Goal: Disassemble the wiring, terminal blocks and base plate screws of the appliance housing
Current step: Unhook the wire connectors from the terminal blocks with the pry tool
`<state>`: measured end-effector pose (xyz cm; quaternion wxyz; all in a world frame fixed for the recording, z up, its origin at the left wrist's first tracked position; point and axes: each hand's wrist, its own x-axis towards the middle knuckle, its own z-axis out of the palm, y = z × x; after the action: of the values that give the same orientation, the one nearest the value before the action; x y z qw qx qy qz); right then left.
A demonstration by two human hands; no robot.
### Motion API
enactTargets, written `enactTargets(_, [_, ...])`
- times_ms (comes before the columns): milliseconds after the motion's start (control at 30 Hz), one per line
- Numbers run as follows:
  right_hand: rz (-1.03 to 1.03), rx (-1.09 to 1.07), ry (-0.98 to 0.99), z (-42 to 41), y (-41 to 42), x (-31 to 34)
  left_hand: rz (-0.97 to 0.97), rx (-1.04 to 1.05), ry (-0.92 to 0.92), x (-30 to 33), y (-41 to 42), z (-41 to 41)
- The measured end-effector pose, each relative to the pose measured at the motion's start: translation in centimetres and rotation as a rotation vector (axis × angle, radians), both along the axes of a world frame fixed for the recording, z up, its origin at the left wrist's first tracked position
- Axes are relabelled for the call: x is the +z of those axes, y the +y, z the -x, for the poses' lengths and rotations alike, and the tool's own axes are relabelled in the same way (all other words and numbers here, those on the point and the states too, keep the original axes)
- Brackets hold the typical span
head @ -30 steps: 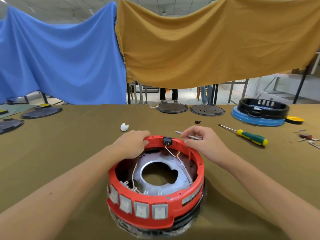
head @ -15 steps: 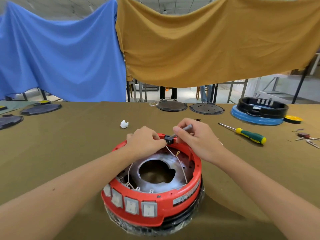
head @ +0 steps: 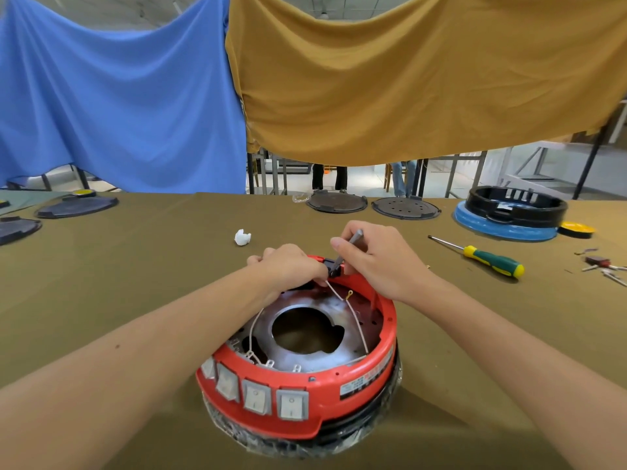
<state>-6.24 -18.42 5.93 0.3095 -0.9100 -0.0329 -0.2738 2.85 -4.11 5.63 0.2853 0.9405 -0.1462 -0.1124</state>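
Prying at the black terminal block on the far rim of the red housing, which is sitting mid-table on the olive cloth.

Right hand is pinching a thin grey tool, tip on the block; left hand is gripping the rim beside it, fingers curled. Housing looks like stiff plastic and light, so bracing at the rim makes sense. White wires are thin and floppy, likely to snap if yanked; better to pull at the connector. Inside the housing: metal base plate with a centre hole, wires running to tabs behind the front switches. Black ring is sitting in a blue base far right; contents not visible.
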Motion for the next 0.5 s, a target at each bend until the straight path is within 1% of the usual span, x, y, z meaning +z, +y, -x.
enactTargets(167, [0.019,0.001,0.037,-0.15,0.01,0.38,-0.011,-0.007,-0.022,-0.18,0.07,-0.13])
enactTargets(367, [0.101,0.028,0.063,-0.51,0.40,0.78,-0.001,-0.010,-0.021,-0.28,0.02,-0.41])
enactTargets(500, [0.058,0.048,0.029,-0.30,0.35,0.39,0.014,-0.022,-0.011,-0.50,0.11,-0.68])
